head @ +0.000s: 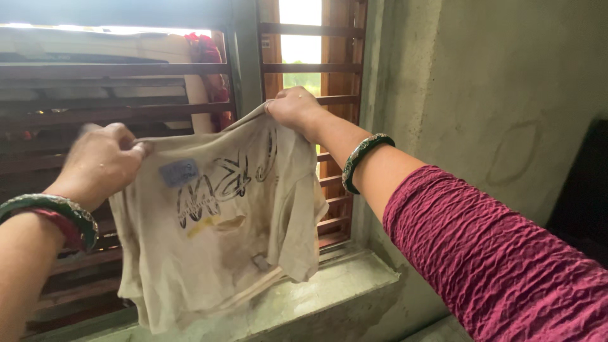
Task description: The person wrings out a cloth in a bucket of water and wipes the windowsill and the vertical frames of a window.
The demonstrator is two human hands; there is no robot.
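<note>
A small beige T-shirt [215, 234] with a dark printed design and stains hangs spread in front of a barred window. My left hand [98, 161] grips its top edge on the left. My right hand [294, 109] pinches the top edge on the right, a little higher, close to the window bars. Both wrists wear green bangles, and my right arm has a crinkled maroon sleeve [500, 266]. The shirt's lower hem hangs just above the sill.
Brown horizontal window bars [126, 69] run behind the shirt. A grey concrete sill [329, 285] lies below. A bare concrete wall [494, 95] stands to the right, with a dark object [586, 190] at the far right edge. Red cloth [206, 50] hangs outside the window.
</note>
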